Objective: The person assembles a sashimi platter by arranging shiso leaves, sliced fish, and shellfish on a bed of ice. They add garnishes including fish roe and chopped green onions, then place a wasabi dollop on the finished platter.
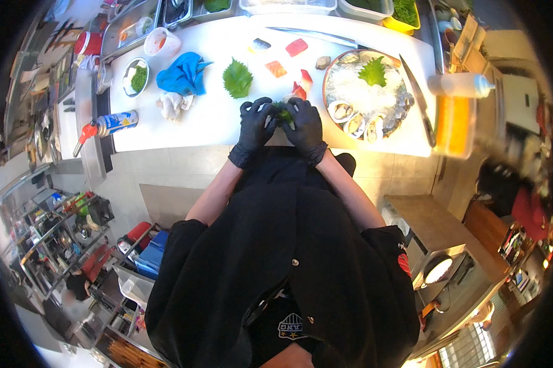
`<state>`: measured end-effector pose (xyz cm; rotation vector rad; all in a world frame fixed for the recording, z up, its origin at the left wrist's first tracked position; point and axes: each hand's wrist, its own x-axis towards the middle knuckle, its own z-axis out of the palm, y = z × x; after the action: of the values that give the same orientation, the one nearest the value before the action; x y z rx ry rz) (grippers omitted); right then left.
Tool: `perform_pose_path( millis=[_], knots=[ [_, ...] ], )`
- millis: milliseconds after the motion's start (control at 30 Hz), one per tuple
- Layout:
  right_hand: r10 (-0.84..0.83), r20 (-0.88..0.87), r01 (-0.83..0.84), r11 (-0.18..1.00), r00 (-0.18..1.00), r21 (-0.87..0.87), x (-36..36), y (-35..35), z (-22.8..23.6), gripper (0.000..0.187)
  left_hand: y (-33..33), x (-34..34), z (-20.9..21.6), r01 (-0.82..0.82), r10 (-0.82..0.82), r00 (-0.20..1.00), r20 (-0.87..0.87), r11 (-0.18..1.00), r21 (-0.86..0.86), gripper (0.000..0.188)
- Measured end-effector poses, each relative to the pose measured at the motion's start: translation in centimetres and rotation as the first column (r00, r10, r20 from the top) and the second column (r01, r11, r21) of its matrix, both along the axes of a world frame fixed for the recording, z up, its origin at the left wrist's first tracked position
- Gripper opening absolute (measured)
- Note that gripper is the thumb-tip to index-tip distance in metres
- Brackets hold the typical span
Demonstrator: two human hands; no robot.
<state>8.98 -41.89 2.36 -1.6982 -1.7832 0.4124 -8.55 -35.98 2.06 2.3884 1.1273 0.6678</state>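
Observation:
Both my hands wear black gloves and meet over the front edge of the white board (209, 126). Between the fingertips of my left hand (257, 127) and my right hand (305, 126) is a green leaf (282, 113), pinched from both sides and partly hidden. Another jagged shiso leaf (237, 79) lies flat beyond my left hand. Just past my fingers rest red-and-white clam pieces (301, 84). Farther back are an orange fish slice (276, 69), a red fish block (296, 47) and a dark-skinned fish piece (261, 44). Right of my hands, a round platter of ice (353, 86) bears oysters (354, 125) and a shiso leaf (372, 72).
A knife (418, 98) lies right of the platter, beside a squeeze bottle (460, 85) and an orange container (457, 127). A long blade (313, 36) lies at the back. Leftward are a blue cloth (184, 75), crumpled white cloth (174, 105), small bowl (136, 77) and blowtorch (106, 126).

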Motion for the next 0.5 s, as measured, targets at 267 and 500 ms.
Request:
perform_pose_path(
  millis=[267, 500],
  knots=[
    [-0.15, -0.464, 0.197, 0.979, 0.873, 0.054, 0.2, -0.8, 0.0, 0.026, -0.3, 0.7, 2.4, -0.076, 0.278, 0.915, 0.292, 0.831, -0.551, 0.046],
    [-0.32, -0.621, 0.184, 0.944, 0.715, -0.274, 1.2, -2.3, 4.9, 0.018, -0.4, 3.5, 6.7, 0.052, 0.152, 0.914, 0.376, 0.876, -0.479, 0.046]
  ],
)
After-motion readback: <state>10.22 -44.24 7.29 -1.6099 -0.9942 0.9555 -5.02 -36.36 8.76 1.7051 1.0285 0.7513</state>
